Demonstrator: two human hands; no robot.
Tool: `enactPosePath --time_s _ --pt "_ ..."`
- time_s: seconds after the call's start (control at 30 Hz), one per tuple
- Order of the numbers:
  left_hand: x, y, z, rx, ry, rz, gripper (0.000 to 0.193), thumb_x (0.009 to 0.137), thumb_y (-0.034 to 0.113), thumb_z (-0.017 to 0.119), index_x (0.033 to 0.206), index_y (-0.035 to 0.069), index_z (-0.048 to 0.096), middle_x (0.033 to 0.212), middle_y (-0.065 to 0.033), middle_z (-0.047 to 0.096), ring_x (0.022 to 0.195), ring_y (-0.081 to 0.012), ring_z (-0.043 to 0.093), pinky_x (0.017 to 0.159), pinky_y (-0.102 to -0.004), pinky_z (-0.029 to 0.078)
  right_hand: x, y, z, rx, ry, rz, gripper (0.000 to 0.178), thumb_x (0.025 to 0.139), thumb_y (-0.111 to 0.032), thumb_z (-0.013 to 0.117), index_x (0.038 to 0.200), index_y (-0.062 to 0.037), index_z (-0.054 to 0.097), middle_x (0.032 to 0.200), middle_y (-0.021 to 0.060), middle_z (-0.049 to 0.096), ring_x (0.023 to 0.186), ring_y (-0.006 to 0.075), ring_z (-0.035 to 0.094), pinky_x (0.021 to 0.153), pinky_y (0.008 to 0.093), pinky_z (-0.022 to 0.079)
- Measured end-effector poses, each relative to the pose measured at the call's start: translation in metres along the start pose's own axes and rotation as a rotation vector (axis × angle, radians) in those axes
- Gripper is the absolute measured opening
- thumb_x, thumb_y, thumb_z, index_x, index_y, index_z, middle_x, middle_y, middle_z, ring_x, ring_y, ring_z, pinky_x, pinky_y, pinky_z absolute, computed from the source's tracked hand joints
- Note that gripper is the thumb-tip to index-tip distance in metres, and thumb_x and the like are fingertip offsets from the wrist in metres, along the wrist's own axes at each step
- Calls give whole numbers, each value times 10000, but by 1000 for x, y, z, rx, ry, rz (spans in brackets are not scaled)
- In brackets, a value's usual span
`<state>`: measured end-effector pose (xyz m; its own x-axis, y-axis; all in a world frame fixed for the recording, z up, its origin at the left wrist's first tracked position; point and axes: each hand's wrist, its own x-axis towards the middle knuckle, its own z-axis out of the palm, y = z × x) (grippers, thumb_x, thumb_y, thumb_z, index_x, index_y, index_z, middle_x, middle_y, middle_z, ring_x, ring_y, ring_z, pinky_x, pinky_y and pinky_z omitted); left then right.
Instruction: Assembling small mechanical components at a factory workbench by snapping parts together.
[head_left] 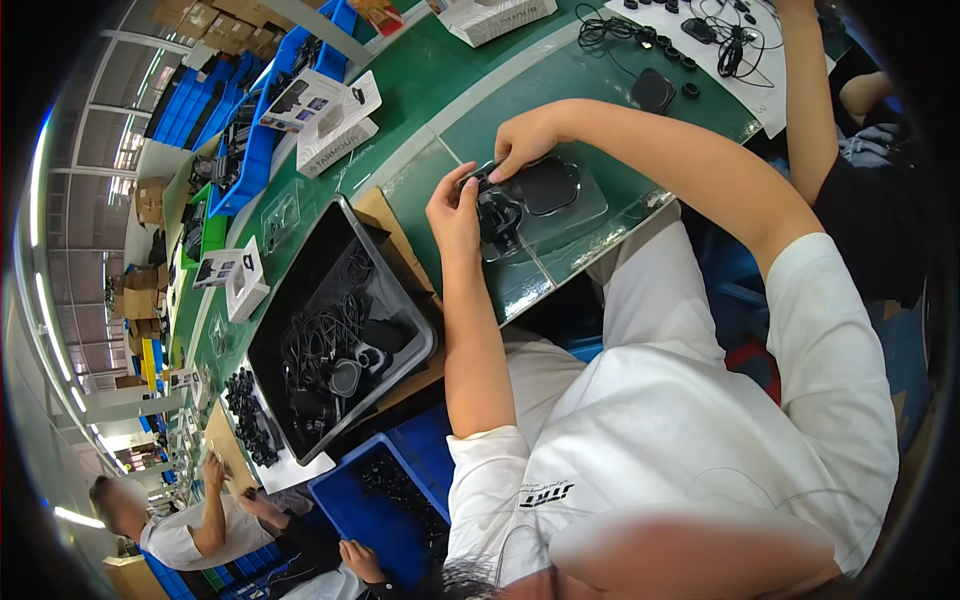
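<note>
A clear plastic blister tray (pixel 592 212) lies on the green table near its front edge. In it sit a black rounded-square pad (pixel 550 186) and, to the left, a black bracket-like part (pixel 499 222). My right hand (pixel 527 138) reaches over from the far side, its fingertips closed on a small black piece (pixel 484 173) at the tray's upper left corner. From the left, my left hand (pixel 455 212) pinches the same piece between thumb and fingers. The fingers partly cover this piece, so its exact kind is unclear.
Left of my forearm stands a black bin (pixel 425 345) of cabled black devices, and below it a blue crate (pixel 345 490) with small black parts. Open white boxes (pixel 340 145) stand beyond. Coiled cables (pixel 610 32) and another person's arm (pixel 808 100) are at upper right.
</note>
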<state>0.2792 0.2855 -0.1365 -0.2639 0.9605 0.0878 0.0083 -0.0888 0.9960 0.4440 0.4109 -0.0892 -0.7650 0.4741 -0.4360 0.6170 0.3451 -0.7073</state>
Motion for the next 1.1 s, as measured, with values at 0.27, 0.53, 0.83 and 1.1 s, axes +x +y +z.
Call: enactPosePath --time_s 0.27,0.53,0.83,1.1 --pt "13 13 57 175 -42 1 311 998 164 551 1207 -42 654 1151 -106 692 1044 -158 612 965 -259 443 1 56 -35 -362 21 -72 485 910 -455 611 792 12 664 710 68 640 641 246 533 669 394 487" --pt "22 3 56 235 34 -3 288 977 112 564 1202 -50 643 1127 -126 685 1026 -180 606 947 -271 444 8 33 -31 -319 195 -173 414 751 -392 754 914 -12 747 837 122 729 734 304 664 689 411 546" --pt "36 -3 60 400 126 -37 248 975 111 559 1156 -36 645 1012 -101 679 885 -145 602 846 -244 471 22 68 -35 -115 35 -267 335 825 -373 685 826 -41 728 766 92 710 672 296 656 642 397 532" --pt "38 10 69 486 85 -262 269 980 156 564 1196 -4 580 1005 -92 627 814 -123 561 778 -231 461 2 82 -35 -156 228 -339 329 876 -353 655 849 -30 710 771 112 702 697 308 663 641 411 516"
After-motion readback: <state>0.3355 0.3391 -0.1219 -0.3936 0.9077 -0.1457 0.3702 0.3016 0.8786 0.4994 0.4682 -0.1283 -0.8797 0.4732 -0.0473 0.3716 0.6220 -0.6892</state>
